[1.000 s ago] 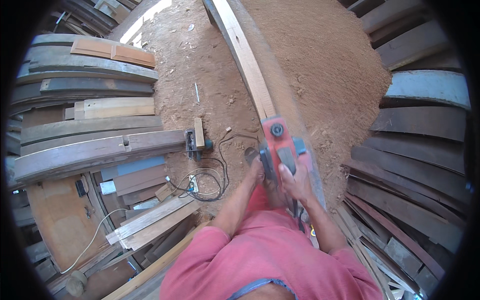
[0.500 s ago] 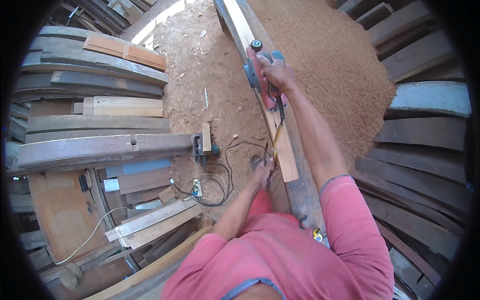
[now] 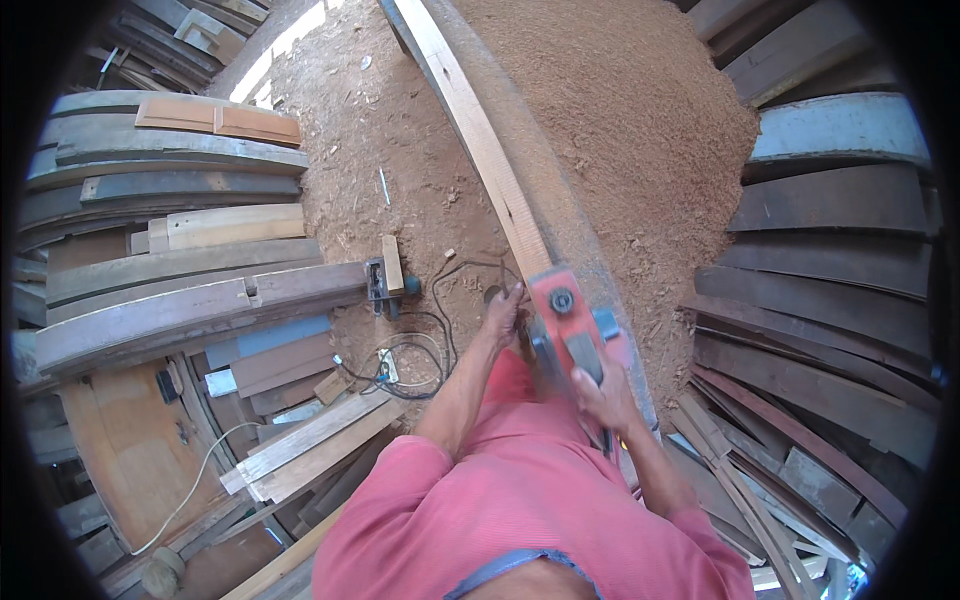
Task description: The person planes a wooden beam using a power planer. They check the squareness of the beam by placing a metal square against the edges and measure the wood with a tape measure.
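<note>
A long pale wooden plank (image 3: 480,140) runs from the top middle down toward me on a grey support beam (image 3: 545,170). A red electric planer (image 3: 568,322) sits on the plank's near end. My right hand (image 3: 605,395) grips the planer's rear handle. My left hand (image 3: 505,312) holds the plank's left edge just beside the planer's front.
Sawdust (image 3: 640,120) lies piled to the right of the plank. Stacks of weathered boards (image 3: 170,260) fill the left, and curved dark planks (image 3: 830,300) the right. A small power tool (image 3: 388,285) and tangled cables with a socket (image 3: 400,365) lie on the ground at left.
The planer came back from far up the plank to the near end, with my right arm bent in close. My left hand stayed at the plank's edge.
</note>
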`<state>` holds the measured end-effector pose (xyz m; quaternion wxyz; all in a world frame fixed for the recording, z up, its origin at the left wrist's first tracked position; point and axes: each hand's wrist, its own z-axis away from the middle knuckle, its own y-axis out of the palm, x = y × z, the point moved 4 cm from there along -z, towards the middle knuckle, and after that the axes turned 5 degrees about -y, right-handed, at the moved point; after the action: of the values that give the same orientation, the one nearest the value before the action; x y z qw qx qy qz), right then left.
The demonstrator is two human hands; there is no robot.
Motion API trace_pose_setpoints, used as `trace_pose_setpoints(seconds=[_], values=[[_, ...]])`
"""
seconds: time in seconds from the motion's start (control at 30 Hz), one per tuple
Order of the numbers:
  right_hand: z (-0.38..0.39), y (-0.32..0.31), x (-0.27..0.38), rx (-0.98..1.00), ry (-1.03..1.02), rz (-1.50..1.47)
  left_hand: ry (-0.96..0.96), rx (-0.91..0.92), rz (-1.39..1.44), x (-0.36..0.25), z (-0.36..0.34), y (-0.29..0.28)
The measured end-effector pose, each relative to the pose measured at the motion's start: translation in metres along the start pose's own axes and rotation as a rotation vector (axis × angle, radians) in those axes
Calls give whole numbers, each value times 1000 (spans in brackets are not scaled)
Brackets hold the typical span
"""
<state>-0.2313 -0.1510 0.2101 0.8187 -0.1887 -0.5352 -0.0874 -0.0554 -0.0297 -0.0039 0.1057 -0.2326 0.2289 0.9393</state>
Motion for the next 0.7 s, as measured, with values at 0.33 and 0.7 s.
trace_pose_setpoints(seconds=[0.33, 0.7], values=[[-124, 15, 55, -64, 7, 13, 62, -42, -35, 8, -2, 5], [-362, 32, 169, -97, -223, 51, -8, -148, -120, 20, -31, -25]])
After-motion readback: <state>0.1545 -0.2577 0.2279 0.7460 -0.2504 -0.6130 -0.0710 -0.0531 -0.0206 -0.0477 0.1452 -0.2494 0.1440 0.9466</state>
